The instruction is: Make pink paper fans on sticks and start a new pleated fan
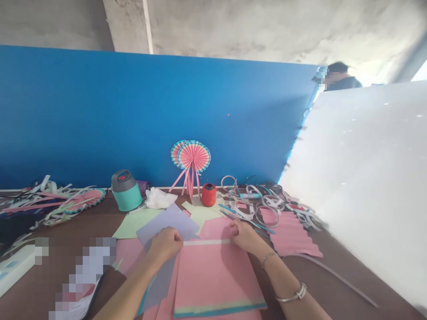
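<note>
A pink sheet of paper (216, 275) lies before me on the table, with pale green and blue bands along its near edge. Across its far edge runs a narrow white strip (207, 242). My left hand (167, 243) is closed on the strip's left end, fingers curled together. At the other end my right hand (243, 234) is closed in a pinch at the strip. More pink paper shows under the sheet. Purple paper (170, 224) and pale green paper (140, 224) lie beyond and beside my left hand.
Pink folded fans (194, 156) lean against the blue partition (150, 111). Nearby stand a red spool-like object (209, 195) and a teal container (126, 195). Rolls of tape (267, 215) and pleated pink paper (293, 233) lie right. A person (340, 78) is behind the white panel (367, 178).
</note>
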Demonstrator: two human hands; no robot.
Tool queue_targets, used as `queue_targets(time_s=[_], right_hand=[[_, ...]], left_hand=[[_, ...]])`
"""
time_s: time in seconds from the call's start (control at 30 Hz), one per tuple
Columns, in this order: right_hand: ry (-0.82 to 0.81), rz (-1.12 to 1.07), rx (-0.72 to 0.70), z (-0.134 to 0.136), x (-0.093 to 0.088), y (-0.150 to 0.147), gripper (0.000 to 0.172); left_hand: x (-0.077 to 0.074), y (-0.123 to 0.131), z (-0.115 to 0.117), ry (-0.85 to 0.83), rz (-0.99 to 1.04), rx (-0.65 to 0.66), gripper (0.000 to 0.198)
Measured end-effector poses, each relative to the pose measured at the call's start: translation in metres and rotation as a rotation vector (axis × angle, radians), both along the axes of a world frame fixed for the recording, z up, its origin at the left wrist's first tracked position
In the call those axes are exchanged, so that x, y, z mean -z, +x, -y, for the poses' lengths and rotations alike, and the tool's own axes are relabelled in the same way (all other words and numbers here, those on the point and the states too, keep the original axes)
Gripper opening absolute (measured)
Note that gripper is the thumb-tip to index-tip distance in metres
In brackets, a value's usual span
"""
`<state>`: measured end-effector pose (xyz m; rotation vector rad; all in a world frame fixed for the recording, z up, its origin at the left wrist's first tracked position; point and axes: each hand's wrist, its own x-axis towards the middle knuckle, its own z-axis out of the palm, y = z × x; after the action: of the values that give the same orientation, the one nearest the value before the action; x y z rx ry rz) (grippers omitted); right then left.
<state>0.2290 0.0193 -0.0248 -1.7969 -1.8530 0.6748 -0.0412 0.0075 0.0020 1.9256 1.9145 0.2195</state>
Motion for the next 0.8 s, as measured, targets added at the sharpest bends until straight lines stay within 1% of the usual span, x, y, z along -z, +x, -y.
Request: queue_targets(time_s=[0.23, 0.37, 0.53, 0.6, 0.8], right_hand=[[-0.033, 0.014, 0.015, 0.001, -0.001, 0.001, 0.050], [-0.008, 0.068, 0.005, 0.004, -0.004, 0.001, 0.051], [-0.015, 0.127, -0.012, 0.006, -0.009, 0.001, 0.050], [-0.028, 0.150, 0.005, 0.005, -0.013, 0.003, 0.048], [-0.095, 0.154, 0.006, 0.004, -0.021, 0.013, 0.031]], left_hand=[[-0.002, 0.000, 0.001, -0.005, 0.001, -0.003, 0.017], [-0.004, 0.000, 0.002, 0.000, 0.008, 0.006, 0.018], [-0.004, 0.000, 0.002, -0.003, 0.010, 0.007, 0.016], [-0.005, 0.000, 0.002, -0.004, 0.008, 0.008, 0.015], [-0.009, -0.001, 0.003, -0.021, -0.003, 0.003, 0.009]])
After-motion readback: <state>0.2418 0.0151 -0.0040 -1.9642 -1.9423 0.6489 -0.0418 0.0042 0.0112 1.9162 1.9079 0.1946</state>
